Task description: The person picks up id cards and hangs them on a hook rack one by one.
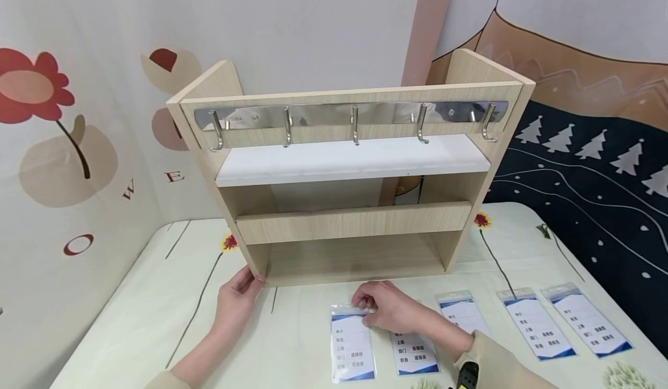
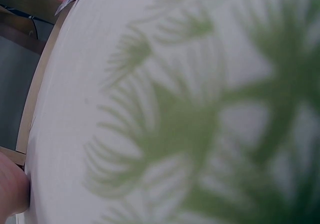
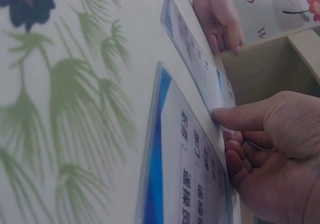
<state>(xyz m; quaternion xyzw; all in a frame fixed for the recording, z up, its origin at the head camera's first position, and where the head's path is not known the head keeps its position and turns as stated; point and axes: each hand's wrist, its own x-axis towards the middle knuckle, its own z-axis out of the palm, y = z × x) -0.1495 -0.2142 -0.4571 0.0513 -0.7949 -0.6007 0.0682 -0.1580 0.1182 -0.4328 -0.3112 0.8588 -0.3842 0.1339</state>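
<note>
A light wooden shelf unit (image 1: 355,225) with a strip of metal hooks (image 1: 355,123) stands on the covered table. My left hand (image 1: 237,302) grips its lower left corner, the thumb at the front edge. In front of the shelf, my right hand (image 1: 391,308) pinches the top edge of the leftmost badge card (image 1: 352,348), a clear sleeve with a blue and white printed insert. The right wrist view shows the thumb (image 3: 240,116) on that sleeve's top edge. A second badge card (image 1: 416,354) lies partly under the right hand.
More badge cards lie in a row to the right, among them a middle one (image 1: 537,325) and a far right one (image 1: 588,319). A white board (image 1: 355,160) spans the shelf below the hooks. The tablecloth (image 1: 130,319) has printed flowers; a patterned curtain (image 1: 313,29) hangs behind.
</note>
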